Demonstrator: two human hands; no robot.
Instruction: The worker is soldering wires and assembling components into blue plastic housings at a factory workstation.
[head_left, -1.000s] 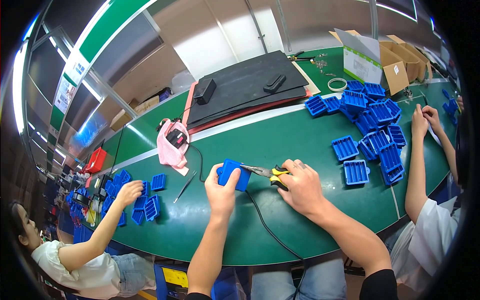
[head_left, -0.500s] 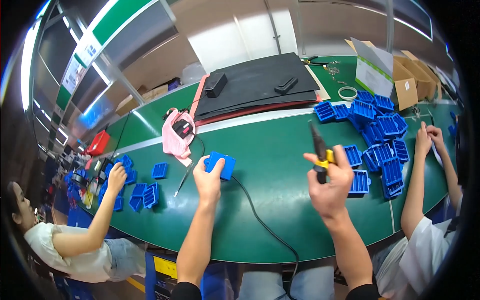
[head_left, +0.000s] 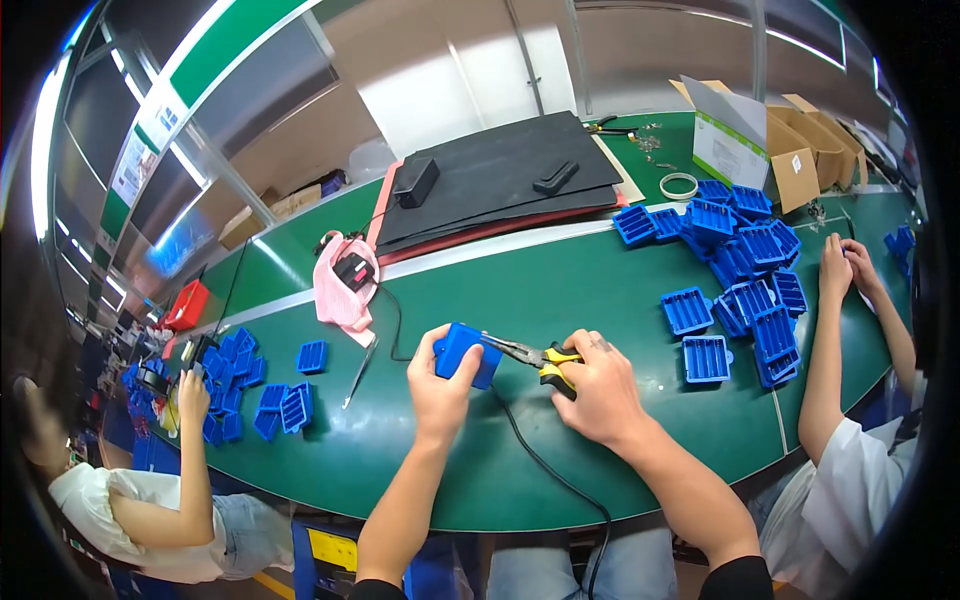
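Pliers [head_left: 530,354] clamped in right hand [head_left: 600,388] w/ tips at blue tray [head_left: 466,353], left hand [head_left: 440,382] grip pinching tray.

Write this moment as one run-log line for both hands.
left hand: holds blue plastic case | right hand: grips yellow-handled pliers, tips at case | surface: green table

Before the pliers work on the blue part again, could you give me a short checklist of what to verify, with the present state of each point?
1. Left hand holds the blue part firmly: ok.
2. Right hand grips the yellow-handled pliers: ok.
3. Plier tips meet the blue part: ok, they reach its side.
4. What the tips grip there: cannot tell.
5. Black cable away from the pliers: not ok, it passes under the hands.
6. Neighbours' hands apart from the work: ok.
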